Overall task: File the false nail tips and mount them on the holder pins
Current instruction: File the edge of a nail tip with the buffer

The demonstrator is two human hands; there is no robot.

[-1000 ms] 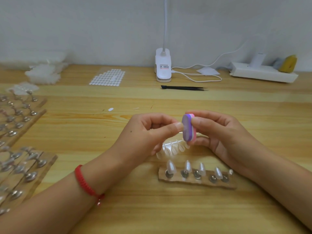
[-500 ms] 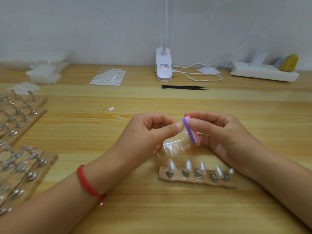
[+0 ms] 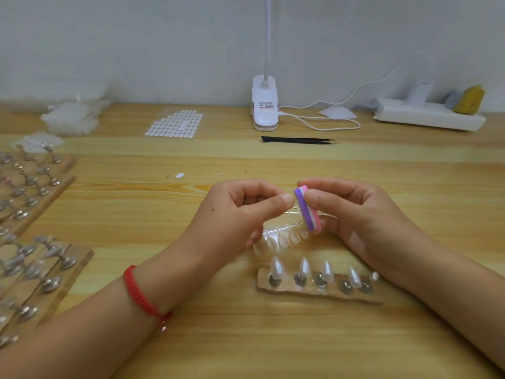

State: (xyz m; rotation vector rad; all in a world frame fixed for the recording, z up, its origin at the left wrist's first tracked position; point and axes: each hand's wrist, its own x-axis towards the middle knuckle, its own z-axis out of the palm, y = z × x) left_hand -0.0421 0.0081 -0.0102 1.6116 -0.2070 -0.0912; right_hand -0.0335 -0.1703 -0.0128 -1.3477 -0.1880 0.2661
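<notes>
The tip being filed is hiding inside the pinch of the left hand point(image 3: 240, 214), too small to make out. Its fingers point(image 3: 273, 206) are closing thumb against forefinger and pressing right up to the file point(image 3: 305, 209). The right hand point(image 3: 363, 217) is clamping the file between thumb and fingers point(image 3: 322, 195), holding it on edge and tilted, I judge so that its purple face is meeting the tip's edge.

Both hands are hovering over a strip of tips point(image 3: 284, 236) that is lying on the desk point(image 3: 410, 187), probably kept close so the next one is within easy reach. Just nearer the person, the holder point(image 3: 319, 292) is lying crosswise, with four mounted tips point(image 3: 277, 268) standing on its pins. The right-end pin is bearing only something small and white, which I cannot identify; that pin is likely waiting for this tip.

More holders point(image 3: 35, 269) are lining the left side. Tweezers point(image 3: 297, 140), a sticker sheet point(image 3: 175, 123) and a lamp clip point(image 3: 265, 108) are lying at the back, out of the way.
</notes>
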